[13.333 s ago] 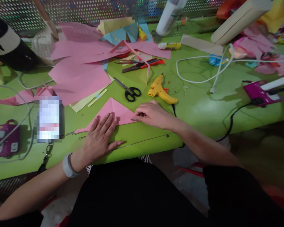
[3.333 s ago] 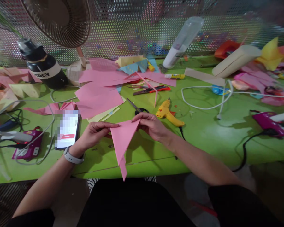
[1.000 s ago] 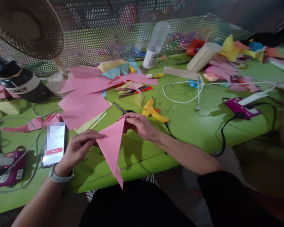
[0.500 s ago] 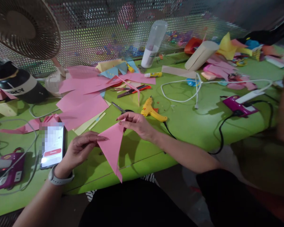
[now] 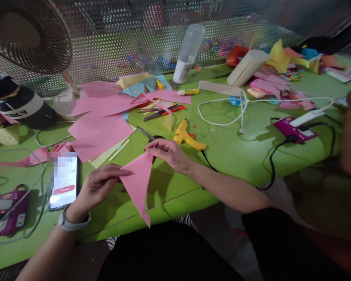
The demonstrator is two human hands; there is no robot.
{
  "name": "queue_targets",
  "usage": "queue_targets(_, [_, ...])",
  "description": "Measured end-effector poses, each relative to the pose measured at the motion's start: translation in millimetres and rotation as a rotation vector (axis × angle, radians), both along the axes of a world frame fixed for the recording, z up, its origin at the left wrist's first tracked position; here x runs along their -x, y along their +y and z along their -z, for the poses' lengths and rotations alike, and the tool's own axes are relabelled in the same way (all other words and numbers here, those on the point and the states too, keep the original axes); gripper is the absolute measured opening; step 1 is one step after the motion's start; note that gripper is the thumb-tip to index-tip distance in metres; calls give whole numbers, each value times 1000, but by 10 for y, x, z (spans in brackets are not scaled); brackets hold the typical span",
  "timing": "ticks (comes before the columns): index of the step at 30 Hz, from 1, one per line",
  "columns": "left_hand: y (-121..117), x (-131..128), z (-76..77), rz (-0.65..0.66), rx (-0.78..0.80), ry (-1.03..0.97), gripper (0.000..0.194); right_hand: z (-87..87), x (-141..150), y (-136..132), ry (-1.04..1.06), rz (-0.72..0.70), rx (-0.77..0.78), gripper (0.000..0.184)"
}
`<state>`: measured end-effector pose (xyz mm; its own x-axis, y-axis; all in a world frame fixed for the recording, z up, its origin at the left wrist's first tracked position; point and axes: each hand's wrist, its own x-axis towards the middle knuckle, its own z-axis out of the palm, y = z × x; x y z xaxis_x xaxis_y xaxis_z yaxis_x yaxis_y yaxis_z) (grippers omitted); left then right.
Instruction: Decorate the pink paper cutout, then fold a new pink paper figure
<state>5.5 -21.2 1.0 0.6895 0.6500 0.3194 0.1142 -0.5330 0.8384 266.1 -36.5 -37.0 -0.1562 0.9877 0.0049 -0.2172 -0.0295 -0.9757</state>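
Note:
Between my hands hangs a folded piece of pink paper [image 5: 139, 177], roughly triangular, its narrow tip pointing down over the table's front edge. My left hand [image 5: 102, 183] pinches its left corner, thumb and fingers pressed together. At the upper right corner, my right hand [image 5: 166, 154] grips the paper between thumb and fingers. Just beyond my right hand lie dark-handled scissors [image 5: 148, 134], partly hidden by the fingers. A yellow hot glue gun [image 5: 188, 136] rests close by on the green table [image 5: 228, 160]. Left of my left hand lies a lit phone [image 5: 63, 183].
Pink paper sheets [image 5: 101, 132] are spread behind my hands. A glue stick [image 5: 188, 92], an orange-handled cutting tool [image 5: 165, 112] and a clear bottle [image 5: 188, 54] lie or stand farther back. Purple power strips [image 5: 294, 130] with cables sit at both sides. A fan [image 5: 29, 37] stands back left.
Both hands keep the same hold on the pink paper, which has barely moved. The whole view has shifted slightly.

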Motion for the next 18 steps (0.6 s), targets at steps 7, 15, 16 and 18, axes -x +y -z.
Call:
queue_targets(7, [-31, 8, 23, 1, 48, -33, 34, -9, -18, -20, -28, 34, -6, 20])
queue_targets(15, [-116, -28, 54, -71, 223, -110, 29, 34, 6, -76, -22, 73, -37, 15])
queue_targets(16, [-119, -28, 69, -97, 272, -135, 30, 40, 8, -80, -20, 79, -34, 15])
queue_targets(18, [-107, -23, 103, -134, 401, -162, 33, 54, 9, -82, -19, 99, -26, 15])
